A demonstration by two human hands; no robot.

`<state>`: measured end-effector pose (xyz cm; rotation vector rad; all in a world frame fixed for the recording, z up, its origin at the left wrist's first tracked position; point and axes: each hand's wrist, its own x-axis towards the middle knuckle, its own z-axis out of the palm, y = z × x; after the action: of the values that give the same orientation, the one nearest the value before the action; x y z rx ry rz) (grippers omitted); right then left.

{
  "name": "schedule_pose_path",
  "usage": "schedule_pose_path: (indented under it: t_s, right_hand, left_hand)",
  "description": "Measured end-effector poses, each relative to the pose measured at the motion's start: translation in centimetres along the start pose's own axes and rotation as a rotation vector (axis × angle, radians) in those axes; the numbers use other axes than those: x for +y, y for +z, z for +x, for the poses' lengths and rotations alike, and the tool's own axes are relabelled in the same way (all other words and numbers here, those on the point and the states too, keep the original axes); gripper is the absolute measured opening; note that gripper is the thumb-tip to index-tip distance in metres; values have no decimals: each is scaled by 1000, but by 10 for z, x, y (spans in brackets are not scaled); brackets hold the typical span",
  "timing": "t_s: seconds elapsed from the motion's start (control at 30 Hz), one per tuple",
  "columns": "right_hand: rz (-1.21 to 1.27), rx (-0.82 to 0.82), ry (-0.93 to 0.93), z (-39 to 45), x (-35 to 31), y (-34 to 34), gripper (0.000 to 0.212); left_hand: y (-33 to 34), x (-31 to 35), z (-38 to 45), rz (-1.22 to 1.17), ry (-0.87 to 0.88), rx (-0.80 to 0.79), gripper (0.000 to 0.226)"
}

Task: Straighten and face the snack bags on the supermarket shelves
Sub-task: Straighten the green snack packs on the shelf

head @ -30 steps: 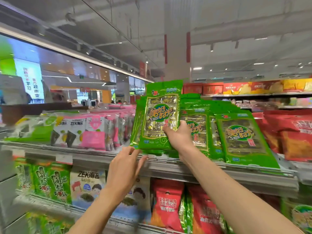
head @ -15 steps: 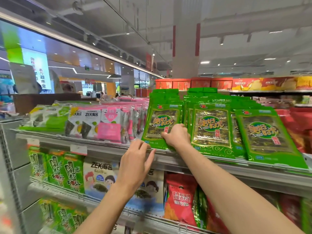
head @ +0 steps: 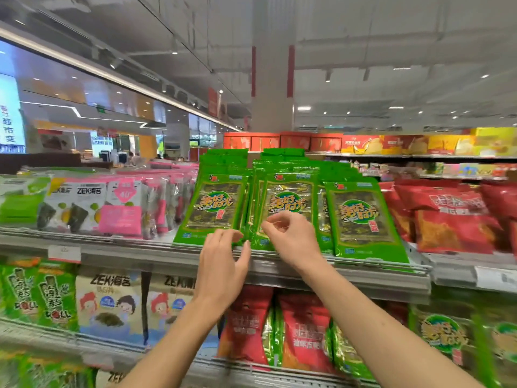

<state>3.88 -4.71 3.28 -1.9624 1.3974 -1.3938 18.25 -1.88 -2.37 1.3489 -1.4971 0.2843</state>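
1. Head view: both hands up at the top shelf rail (head: 167,257), in front of the green seaweed bags.
2. Left hand (head: 223,264): fingers loosely curved, spread, holding nothing. Its fingertips (head: 237,236) sit at the bottom right corner of the left green bag (head: 215,208); contact or just short of it, can't tell.
3. Right hand (head: 291,242): fingers curled in loosely, thumb and index tips close together over the lower part of the middle green bag (head: 288,197). No clear pinch on the film; looks like nothing is held.
4. Gap between the two hands is narrow, lined up with the seam between the left and middle stacks.
5. Right green bag (head: 363,217) stands just right of the right hand, face forward, leaning back, untouched.
6. All three front bags stand upright on the rail, labels facing out, more green bags stacked behind each.
7. Left of the left hand: pink and white ZEK packs (head: 112,208). Far right of the right hand: red bags (head: 447,217).
8. Below the hands, lower shelf: white ZEK cartoon bags (head: 109,303) and red pouches (head: 302,331) under the forearms.
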Motion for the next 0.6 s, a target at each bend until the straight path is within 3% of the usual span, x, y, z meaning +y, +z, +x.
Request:
schedule_pose_path:
  t_s: [0.3,0.6]
  right_hand:
    - [271,193,194,-40,116,-196,7]
    - [314,309,343,-95,233,-419,9]
  left_hand:
    - [87,168,-11,-412,-95,-95,9]
    - [179,345,-62,-652,-260,-216,7]
